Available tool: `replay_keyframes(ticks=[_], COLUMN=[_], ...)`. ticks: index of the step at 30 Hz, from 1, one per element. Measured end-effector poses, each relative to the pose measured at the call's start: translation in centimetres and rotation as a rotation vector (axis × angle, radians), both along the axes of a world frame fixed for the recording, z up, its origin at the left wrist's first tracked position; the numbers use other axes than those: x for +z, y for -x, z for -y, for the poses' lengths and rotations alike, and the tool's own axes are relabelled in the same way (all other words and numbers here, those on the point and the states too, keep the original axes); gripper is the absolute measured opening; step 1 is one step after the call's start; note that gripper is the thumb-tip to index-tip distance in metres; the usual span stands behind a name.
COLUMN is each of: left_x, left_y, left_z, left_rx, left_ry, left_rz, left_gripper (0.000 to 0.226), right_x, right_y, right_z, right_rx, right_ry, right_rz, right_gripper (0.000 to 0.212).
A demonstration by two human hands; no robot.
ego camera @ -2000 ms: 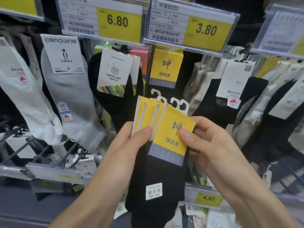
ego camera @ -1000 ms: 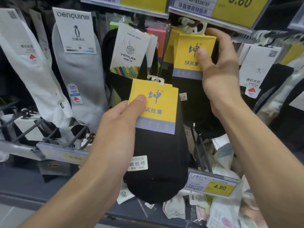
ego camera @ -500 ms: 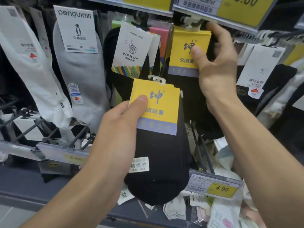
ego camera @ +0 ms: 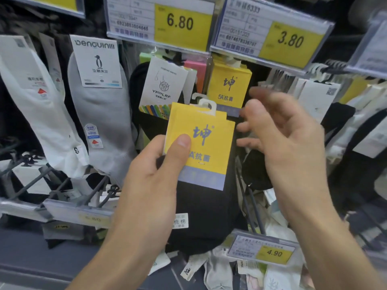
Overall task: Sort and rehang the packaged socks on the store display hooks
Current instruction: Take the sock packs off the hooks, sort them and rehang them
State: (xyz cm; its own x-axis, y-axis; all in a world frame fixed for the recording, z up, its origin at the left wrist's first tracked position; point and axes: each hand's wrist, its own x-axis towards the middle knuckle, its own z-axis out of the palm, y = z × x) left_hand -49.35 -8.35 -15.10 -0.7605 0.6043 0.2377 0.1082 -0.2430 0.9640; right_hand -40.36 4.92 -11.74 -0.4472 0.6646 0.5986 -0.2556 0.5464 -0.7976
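Socks (ego camera: 206, 208) with yellow card pinched by left hand (ego camera: 152, 172).

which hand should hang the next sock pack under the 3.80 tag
Probably the right hand: it is empty and open, beside the held yellow-card sock packs and below the 3.80 price tag. The left hand grips the packs.
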Motion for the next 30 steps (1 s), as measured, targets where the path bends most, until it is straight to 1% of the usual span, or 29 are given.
replay_keyframes(ticks=[3, 6, 10, 13, 16, 18, 21, 23, 26, 28, 30], left_x=[-0.2, -0.4, -0.6, -0.5, -0.3, -0.2, 0.1, 0.2, -0.3, -0.9, -1.2], left_y=[0.0, -0.2, -0.2, -0.3, -0.3, -0.3, -0.4, -0.4, 0.1, 0.5, 0.9], left_z=[-0.2, -0.4, -0.9, -1.3, -1.4, -1.4, -1.2, -1.0, -0.7, -0.6, -0.5], left_rx=[-0.007, -0.017, -0.029, -0.031, -0.024, -0.012, -0.003, 0.005, 0.060, 0.031, -0.036], left_ry=[-0.036, -0.045, -0.042, -0.070, -0.070, -0.061, -0.029, 0.037, 0.245, 0.418, 0.632], left_rz=[-0.067, -0.115, -0.111, -0.102, -0.096, -0.105, -0.144, -0.197, -0.314, -0.423, -0.604], left_gripper=[0.043, 0.048, 0.056, 0.058, 0.053, 0.047, 0.052, 0.055, 0.049, 0.034, 0.032], right_x=[-0.3, -0.3, -0.5, -0.8, -0.4, -0.1, 0.0, -0.1, 0.0, 0.3, 0.9], right_y=[-0.7, -1.0, -1.1, -1.2, -1.2, -1.2, -1.3, -1.2, -0.7, 0.0, 1.0], right_z=[1.2, 1.1, 0.8, 0.5, 0.6, 0.7, 0.7, 0.4, -1.4, -3.0, -4.0], right_rx=[0.133, 0.191, 0.208, 0.204, 0.325, 0.399, 0.412, 0.375, 0.192, 0.059, -0.017], right_ry=[-0.027, -0.010, 0.045, 0.086, 0.161, 0.163, 0.099, 0.106, 0.161, 0.103, 0.029], right_rz=[0.123, 0.131, 0.117, 0.126, 0.127, 0.123, 0.101, 0.073, -0.004, -0.002, 0.032], right_gripper=[0.032, 0.028, 0.024, 0.036, 0.049, 0.044, 0.032, 0.028, 0.018, 0.017, 0.016])
